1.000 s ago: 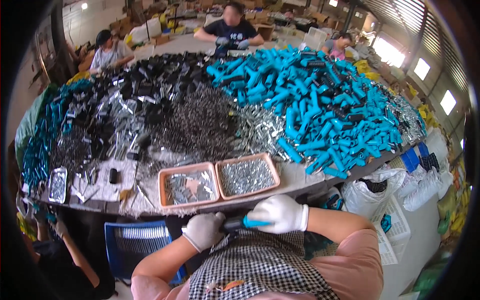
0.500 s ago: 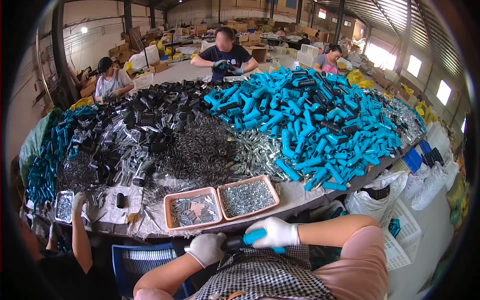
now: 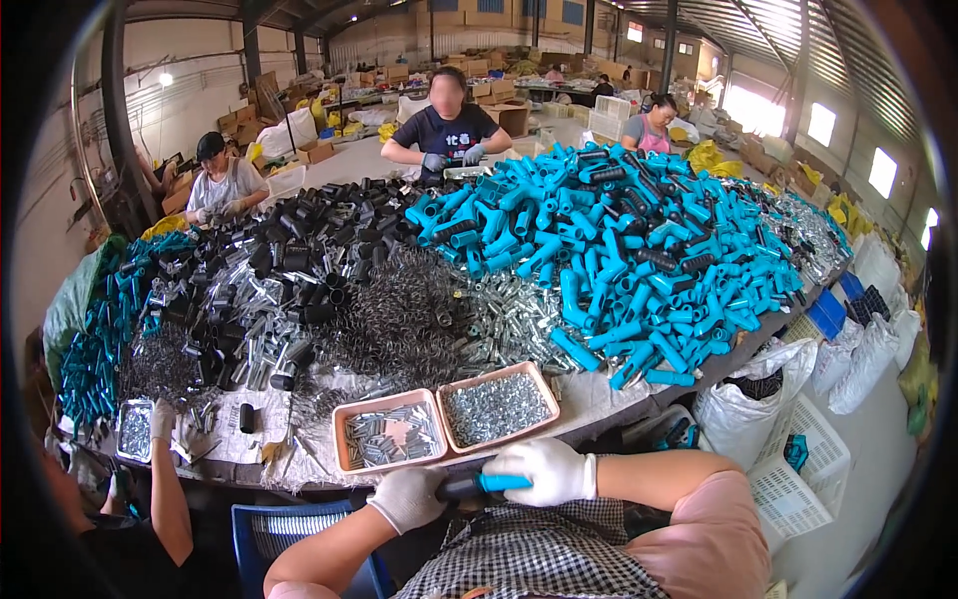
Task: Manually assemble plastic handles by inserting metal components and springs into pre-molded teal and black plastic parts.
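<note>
In front of my apron I hold a teal plastic handle piece (image 3: 505,482) with a black cylindrical end (image 3: 459,488). My white-gloved left hand (image 3: 407,498) is closed round the black end. My right hand (image 3: 544,471), gloved too, wraps the teal part and hides much of it. Just beyond my hands are two pink trays: the left tray (image 3: 340,439) contains small metal cylinders (image 3: 384,437), while the right tray (image 3: 547,387) is filled with tiny silvery parts (image 3: 494,407).
Across the table spread heaps of teal handles (image 3: 609,270), dark springs (image 3: 404,314) and black sleeves (image 3: 299,240). A blue chair (image 3: 289,524) stands at my left, near a co-worker's arm (image 3: 170,499). White crates (image 3: 798,489) and sacks (image 3: 743,404) lie right. Other people sit across.
My hands have drawn slightly closer together round the handle piece. Its teal lower end, seen below my right hand before, is now hidden. The whole view has shifted a little.
</note>
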`<state>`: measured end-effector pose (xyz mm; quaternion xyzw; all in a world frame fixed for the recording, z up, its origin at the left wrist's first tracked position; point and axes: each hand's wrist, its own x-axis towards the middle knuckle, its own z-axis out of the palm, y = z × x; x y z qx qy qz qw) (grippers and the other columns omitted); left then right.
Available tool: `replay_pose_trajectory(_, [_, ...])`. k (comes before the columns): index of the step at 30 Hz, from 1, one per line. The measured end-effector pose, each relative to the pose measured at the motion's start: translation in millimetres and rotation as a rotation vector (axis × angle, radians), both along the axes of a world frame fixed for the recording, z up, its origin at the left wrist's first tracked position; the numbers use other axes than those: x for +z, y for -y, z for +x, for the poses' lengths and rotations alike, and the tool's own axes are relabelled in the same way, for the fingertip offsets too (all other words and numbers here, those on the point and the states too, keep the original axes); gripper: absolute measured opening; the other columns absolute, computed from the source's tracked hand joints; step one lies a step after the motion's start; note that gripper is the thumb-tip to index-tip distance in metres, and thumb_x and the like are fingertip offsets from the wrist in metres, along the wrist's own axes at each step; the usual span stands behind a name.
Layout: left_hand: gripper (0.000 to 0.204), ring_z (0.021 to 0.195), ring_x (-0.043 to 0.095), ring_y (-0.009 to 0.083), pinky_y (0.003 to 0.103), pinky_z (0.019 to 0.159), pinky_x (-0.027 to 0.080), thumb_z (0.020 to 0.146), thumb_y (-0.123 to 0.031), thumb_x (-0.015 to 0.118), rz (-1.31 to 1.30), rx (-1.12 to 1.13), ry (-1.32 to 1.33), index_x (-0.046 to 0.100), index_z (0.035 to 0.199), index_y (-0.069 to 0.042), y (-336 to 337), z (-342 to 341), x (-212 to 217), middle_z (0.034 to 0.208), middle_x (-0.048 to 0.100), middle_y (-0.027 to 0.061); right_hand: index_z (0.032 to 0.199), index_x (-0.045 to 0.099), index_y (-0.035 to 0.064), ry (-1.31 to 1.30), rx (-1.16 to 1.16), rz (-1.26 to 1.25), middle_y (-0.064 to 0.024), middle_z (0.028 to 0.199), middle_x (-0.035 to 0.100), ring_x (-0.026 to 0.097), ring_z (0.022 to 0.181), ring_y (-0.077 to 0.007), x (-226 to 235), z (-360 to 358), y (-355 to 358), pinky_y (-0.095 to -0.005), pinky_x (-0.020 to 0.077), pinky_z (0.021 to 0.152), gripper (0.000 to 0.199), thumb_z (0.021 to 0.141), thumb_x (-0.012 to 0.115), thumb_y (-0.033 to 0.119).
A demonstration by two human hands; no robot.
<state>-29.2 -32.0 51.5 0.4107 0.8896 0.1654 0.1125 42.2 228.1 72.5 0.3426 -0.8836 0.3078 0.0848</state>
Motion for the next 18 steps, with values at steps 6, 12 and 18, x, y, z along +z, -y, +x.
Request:
replay_pose_trajectory(6, [0.031, 0.065, 0.063, 0.0166, 0.032, 0.063, 0.051, 0.074, -0.026, 0.076, -0.01, -0.248, 0.708, 0.067, 0.094, -0.004, 3.1, -2.8, -10.6, 0.071, 0.066, 0.0059, 0.112, 0.062, 0.006, -0.409, 0.496, 0.353, -0.0103, 0.096, 0.061, 0.059, 0.063, -0.02, 22.6, -7.5, -4.0, -0.0336, 0.0481, 0.054, 0.031, 0.083, 0.06, 0.019])
replay_pose_trajectory(12, [0.022, 0.049, 0.054, 0.0066, 0.023, 0.045, 0.042, 0.073, -0.015, 0.077, -0.101, -0.337, 1.264, 0.061, 0.083, -0.004, 6.5, -11.0, -32.4, 0.063, 0.059, -0.0008, 0.114, 0.062, 0.0048, -0.496, 0.622, 0.329, -0.0122, 0.099, 0.06, 0.058, 0.063, -0.0207, 40.8, -18.1, 2.3, -0.0326, 0.0473, 0.055, 0.033, 0.084, 0.058, 0.017])
replay_pose_trajectory(18, [0.034, 0.064, 0.065, 0.0205, 0.035, 0.063, 0.053, 0.073, -0.024, 0.075, 0.057, -0.229, 0.561, 0.069, 0.1, -0.005, 8.1, -5.6, -9.5, 0.071, 0.066, 0.0069, 0.108, 0.063, 0.0079, -0.303, 0.421, 0.323, -0.0066, 0.087, 0.06, 0.062, 0.068, -0.0222, 30.0, -14.1, 2.1, -0.0354, 0.0507, 0.059, 0.027, 0.083, 0.059, 0.016])
